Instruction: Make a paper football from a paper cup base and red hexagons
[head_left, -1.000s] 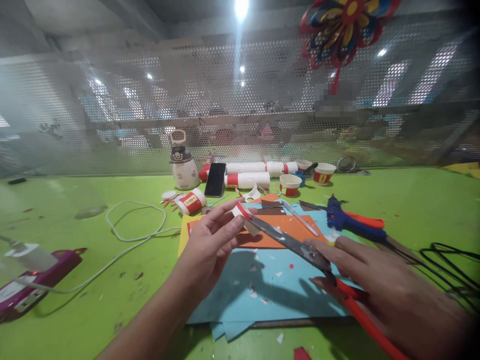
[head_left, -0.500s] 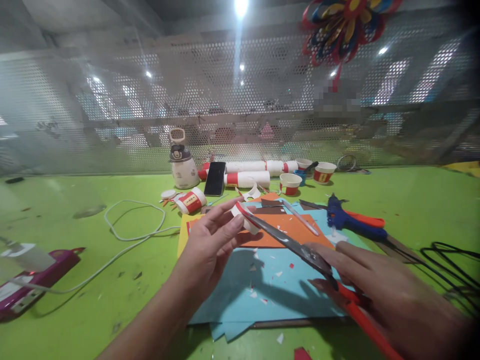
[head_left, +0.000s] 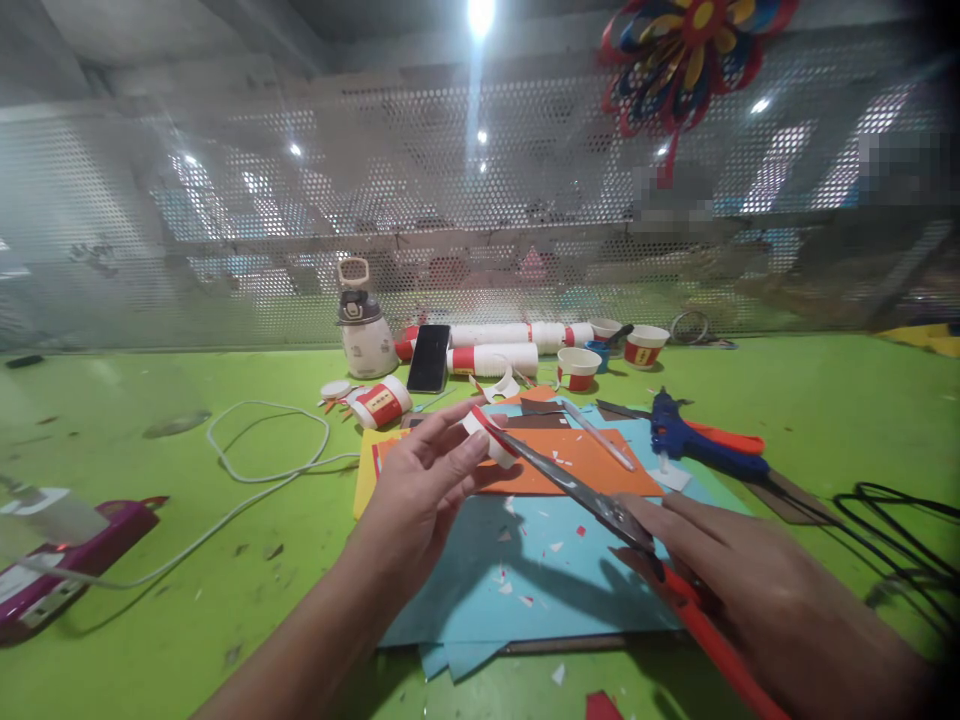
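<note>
Between the thumb and fingers of my left hand [head_left: 431, 480] is a small white paper cup piece [head_left: 501, 455] with a red band. My right hand [head_left: 742, 570] grips a pair of scissors [head_left: 577, 492] by the red handles. The blade tips meet the red edge of the cup piece. Below both hands lie light blue paper sheets [head_left: 450, 580], dotted with tiny white and red scraps. An orange sheet [head_left: 592, 465] rests on top of the blue, with a pen [head_left: 598, 436] on it.
To the right lies a blue glue gun [head_left: 697, 445] with a black cable. A phone [head_left: 429, 358] leans against stacked paper cups [head_left: 499, 359], near a white bottle [head_left: 366, 335]. Cut cups [head_left: 578, 370] stand behind the sheets. A purple power strip [head_left: 112, 540] sits at left.
The scissors and my right hand have shifted slightly left, and the blades look a little closer together. My left hand keeps the cup piece in nearly the same place.
</note>
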